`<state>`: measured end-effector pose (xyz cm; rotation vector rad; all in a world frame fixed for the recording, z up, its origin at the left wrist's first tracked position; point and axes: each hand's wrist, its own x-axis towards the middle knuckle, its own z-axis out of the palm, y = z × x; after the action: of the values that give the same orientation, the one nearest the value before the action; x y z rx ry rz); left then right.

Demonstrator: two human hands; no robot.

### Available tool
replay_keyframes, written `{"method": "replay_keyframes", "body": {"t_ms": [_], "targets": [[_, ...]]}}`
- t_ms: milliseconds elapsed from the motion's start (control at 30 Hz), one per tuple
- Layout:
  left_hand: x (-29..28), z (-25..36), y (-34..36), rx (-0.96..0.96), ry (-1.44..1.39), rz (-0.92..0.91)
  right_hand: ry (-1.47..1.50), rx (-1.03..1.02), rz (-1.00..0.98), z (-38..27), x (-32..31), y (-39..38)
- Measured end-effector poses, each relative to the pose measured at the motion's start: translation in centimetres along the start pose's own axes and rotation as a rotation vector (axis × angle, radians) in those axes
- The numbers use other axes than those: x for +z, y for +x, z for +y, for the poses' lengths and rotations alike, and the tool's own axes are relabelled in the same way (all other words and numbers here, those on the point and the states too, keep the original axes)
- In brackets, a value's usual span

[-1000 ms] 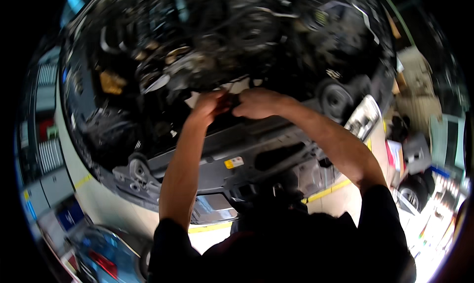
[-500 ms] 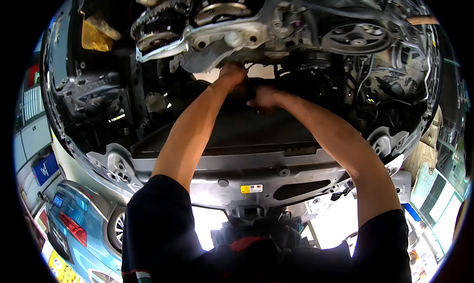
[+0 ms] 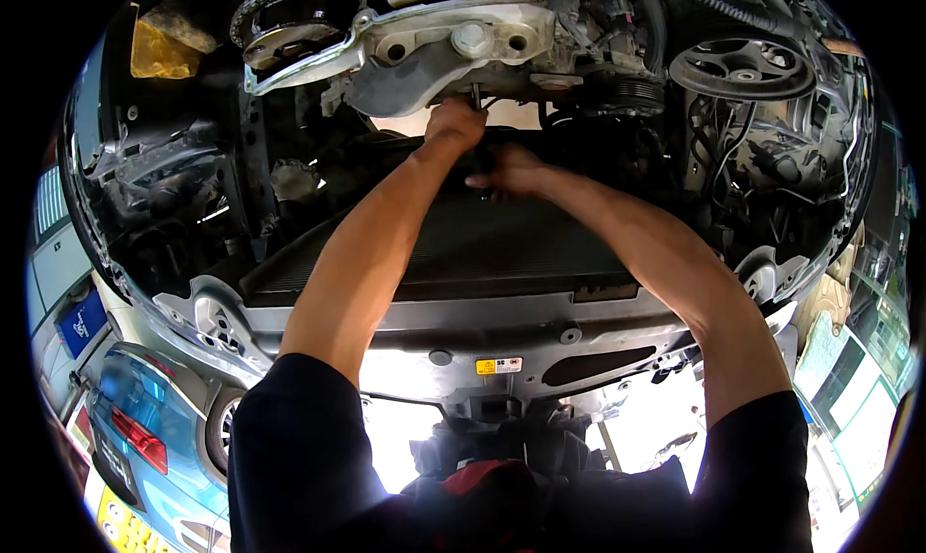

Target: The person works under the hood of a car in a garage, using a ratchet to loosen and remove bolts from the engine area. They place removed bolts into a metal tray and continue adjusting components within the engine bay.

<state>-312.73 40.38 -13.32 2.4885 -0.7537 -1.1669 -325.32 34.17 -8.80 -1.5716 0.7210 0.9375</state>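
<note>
Slim metal shaft (image 3: 476,94), left hand (image 3: 456,124) curled round it. Right hand (image 3: 518,170) near, grip unclear in shadow. Grey bracket (image 3: 405,85) crowds left hand; dark radiator (image 3: 444,249) under forearms.

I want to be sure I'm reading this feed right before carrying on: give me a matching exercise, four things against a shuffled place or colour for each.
Things:
1. Left hand
2. Right hand
3. Spoked pulley
4. Car at lower left

Places and colours:
A. Blue, with a red tail light
B. Just below the curved grey bracket in the picture
C. Upper right of the picture
D. Lower in the picture than the other hand

Pairs: 1-B, 2-D, 3-C, 4-A
</note>
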Motion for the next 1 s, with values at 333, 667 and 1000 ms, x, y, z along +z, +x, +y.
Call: {"method": "replay_keyframes", "body": {"t_ms": [333,667,1000], "targets": [[-1.4,1.5,-1.5,-0.103,-0.129,-0.364,0.500,-0.043,-0.313,3.7,-0.8,0.4],[-0.3,-0.5,-1.6,-0.048,-0.342,-0.364,0.242,-0.077,0.085,1.9,1.5,0.0],[3.0,5.4,-2.4,-0.479,-0.391,0.084,0.347,-0.003,-0.149,2.4,-0.9,-1.0]]}}
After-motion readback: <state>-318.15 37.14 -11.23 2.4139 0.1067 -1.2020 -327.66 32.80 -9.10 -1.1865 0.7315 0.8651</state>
